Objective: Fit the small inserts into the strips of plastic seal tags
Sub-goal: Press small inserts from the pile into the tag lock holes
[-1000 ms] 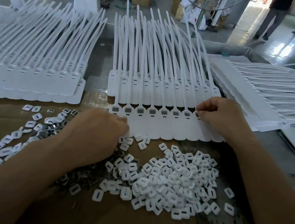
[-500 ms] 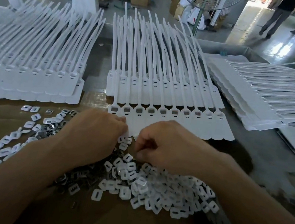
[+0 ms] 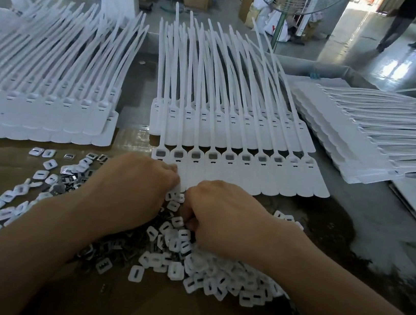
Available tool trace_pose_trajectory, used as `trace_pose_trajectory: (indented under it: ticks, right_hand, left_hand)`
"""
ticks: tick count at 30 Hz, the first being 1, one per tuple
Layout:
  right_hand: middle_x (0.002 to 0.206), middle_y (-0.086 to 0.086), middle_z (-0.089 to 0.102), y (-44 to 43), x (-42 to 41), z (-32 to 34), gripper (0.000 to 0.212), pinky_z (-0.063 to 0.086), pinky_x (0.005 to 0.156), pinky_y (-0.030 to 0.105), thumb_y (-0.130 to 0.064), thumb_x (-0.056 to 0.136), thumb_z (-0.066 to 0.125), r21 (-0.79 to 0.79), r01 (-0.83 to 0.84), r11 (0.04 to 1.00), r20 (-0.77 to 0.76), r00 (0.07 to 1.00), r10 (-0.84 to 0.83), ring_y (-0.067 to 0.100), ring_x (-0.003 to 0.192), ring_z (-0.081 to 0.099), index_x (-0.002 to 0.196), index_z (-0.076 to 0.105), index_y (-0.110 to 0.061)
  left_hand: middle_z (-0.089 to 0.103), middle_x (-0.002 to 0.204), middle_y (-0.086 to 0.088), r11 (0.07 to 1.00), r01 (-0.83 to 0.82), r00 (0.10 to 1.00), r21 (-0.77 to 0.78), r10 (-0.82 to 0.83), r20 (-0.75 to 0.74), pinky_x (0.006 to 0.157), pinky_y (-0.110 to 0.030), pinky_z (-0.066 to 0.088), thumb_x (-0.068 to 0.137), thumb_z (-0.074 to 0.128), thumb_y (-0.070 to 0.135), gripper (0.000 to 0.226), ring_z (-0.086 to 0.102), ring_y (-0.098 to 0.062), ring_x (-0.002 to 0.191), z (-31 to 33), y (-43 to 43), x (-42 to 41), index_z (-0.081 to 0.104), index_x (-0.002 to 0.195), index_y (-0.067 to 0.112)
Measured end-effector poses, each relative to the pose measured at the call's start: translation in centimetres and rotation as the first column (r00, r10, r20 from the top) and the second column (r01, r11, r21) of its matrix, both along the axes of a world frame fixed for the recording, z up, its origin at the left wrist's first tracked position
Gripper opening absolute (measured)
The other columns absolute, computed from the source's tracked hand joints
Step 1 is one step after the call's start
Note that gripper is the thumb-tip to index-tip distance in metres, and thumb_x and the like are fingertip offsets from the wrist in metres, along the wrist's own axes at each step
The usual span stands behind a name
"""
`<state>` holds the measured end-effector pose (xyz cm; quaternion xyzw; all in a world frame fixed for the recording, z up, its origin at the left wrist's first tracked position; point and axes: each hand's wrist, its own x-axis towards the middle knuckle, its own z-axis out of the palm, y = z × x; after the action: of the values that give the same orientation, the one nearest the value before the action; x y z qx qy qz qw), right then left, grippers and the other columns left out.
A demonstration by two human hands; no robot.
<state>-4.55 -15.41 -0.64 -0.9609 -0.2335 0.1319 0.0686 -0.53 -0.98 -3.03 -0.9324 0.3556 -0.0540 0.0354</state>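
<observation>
Both hands are down at the centre of my view, knuckles up. The left hand (image 3: 133, 189) sits at the near left corner of the front strip of seal tags (image 3: 265, 181). Its fingers are curled under and bunched together, touching the strip's lower edge. The tips are hidden, so I cannot tell if they pinch anything.

The right hand (image 3: 222, 218) is just beside it at three o'clock, fingers curled down into the white inserts (image 3: 212, 272). Those tips are buried too, so I cannot tell whether it has a grip on one.

The white heap spreads from under the right hand toward five o'clock on the cardboard sheet (image 3: 24, 278). The dark metal clips (image 3: 114, 248) lie at six o'clock under the left wrist, and more loose pieces are scattered out to nine.

The front strip lies flat at twelve o'clock from the hands. Most of its sockets show grey, and the two at the right end look white.

Behind it is a second stack of strips (image 3: 220, 121). There's another stack at ten o'clock (image 3: 34, 111) and a fanned one at two o'clock (image 3: 351, 140)
</observation>
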Motion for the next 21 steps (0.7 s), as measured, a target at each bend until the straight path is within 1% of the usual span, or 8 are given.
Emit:
trace_pose_trajectory:
  ticks: [2,6,7,9,12,14,17,21]
  right_hand:
    - [0.074,-0.002,0.029,0.03,-0.23,0.05,0.016,0.036,0.066,0.03,-0.009,0.087,0.048,-0.035,-0.021,0.999,-0.001,1.0,0.02,0.012,0.071,0.035,0.103,0.051,-0.008]
    - [0.072,-0.004,0.022,-0.08,-0.44,0.15,0.016,0.03,0.061,0.029,-0.006,0.086,0.047,-0.03,-0.011,0.999,-0.027,1.0,0.01,0.012,0.073,0.032,0.102,0.045,-0.01]
    - [0.072,-0.004,0.022,-0.04,-0.5,0.13,0.014,0.029,0.06,0.028,-0.006,0.086,0.046,-0.026,-0.012,1.0,-0.036,0.999,0.011,0.013,0.074,0.032,0.098,0.043,-0.012]
    - [0.075,-0.004,0.028,-0.03,-0.51,0.01,0.01,0.031,0.065,0.028,-0.007,0.088,0.046,-0.009,0.001,1.0,-0.049,0.999,-0.002,0.014,0.078,0.037,0.096,0.042,-0.012]
    - [0.097,0.004,0.047,-0.22,-0.35,-0.1,0.02,0.038,0.072,0.027,-0.01,0.089,0.048,0.024,0.04,0.999,-0.067,0.997,-0.038,0.019,0.09,0.048,0.109,0.051,-0.008]
    - [0.107,0.006,0.053,-0.24,-0.34,-0.08,0.02,0.043,0.077,0.027,-0.012,0.089,0.05,0.049,0.045,0.998,-0.059,0.997,-0.042,0.019,0.096,0.052,0.109,0.055,-0.009]
    - [0.104,0.005,0.054,-0.18,-0.29,-0.01,0.02,0.043,0.074,0.027,-0.012,0.088,0.05,0.03,0.02,0.999,-0.018,1.0,-0.02,0.017,0.09,0.051,0.107,0.058,-0.01]
    - [0.089,-0.001,0.04,-0.05,-0.27,-0.05,0.018,0.035,0.066,0.028,-0.012,0.087,0.051,0.02,-0.02,1.0,0.031,0.999,0.019,0.013,0.079,0.039,0.105,0.054,-0.011]
  left_hand:
    - [0.059,0.115,0.015,1.0,0.006,1.0,-0.002,-0.006,0.002,0.078,-0.023,0.049,0.085,0.039,0.019,0.033,0.06,-0.004,0.089,0.05,0.07,-0.02,0.059,0.11,0.028]
    - [0.061,0.11,0.015,1.0,0.007,1.0,-0.004,-0.007,0.01,0.077,-0.022,0.049,0.086,0.039,0.019,0.032,0.059,-0.005,0.085,0.0,0.03,0.02,0.06,0.108,0.028]
    - [0.062,0.109,0.014,1.0,0.005,1.0,-0.013,-0.005,0.009,0.077,-0.023,0.049,0.086,0.039,0.019,0.032,0.059,-0.005,0.084,-0.01,0.05,0.01,0.061,0.108,0.027]
    - [0.063,0.108,0.014,1.0,0.003,1.0,-0.03,-0.003,0.008,0.076,-0.023,0.049,0.086,0.039,0.018,0.031,0.06,-0.006,0.083,-0.01,0.15,-0.05,0.063,0.106,0.026]
    - [0.062,0.111,0.013,0.999,0.001,1.0,-0.036,-0.001,0.007,0.078,-0.024,0.049,0.086,0.038,0.018,0.033,0.06,-0.006,0.086,0.01,0.2,-0.06,0.062,0.107,0.025]
    - [0.062,0.112,0.013,0.999,-0.001,1.0,-0.043,0.002,0.007,0.078,-0.023,0.048,0.087,0.038,0.018,0.033,0.06,-0.006,0.087,0.03,0.27,-0.09,0.061,0.109,0.026]
    - [0.062,0.109,0.013,0.999,0.005,1.0,-0.047,-0.005,0.002,0.078,-0.022,0.048,0.087,0.037,0.019,0.033,0.059,-0.005,0.085,0.08,0.37,-0.13,0.061,0.108,0.026]
    - [0.061,0.112,0.013,0.999,0.007,1.0,-0.033,-0.007,0.002,0.078,-0.023,0.048,0.086,0.034,0.02,0.034,0.059,-0.005,0.087,0.22,0.28,0.03,0.059,0.107,0.026]
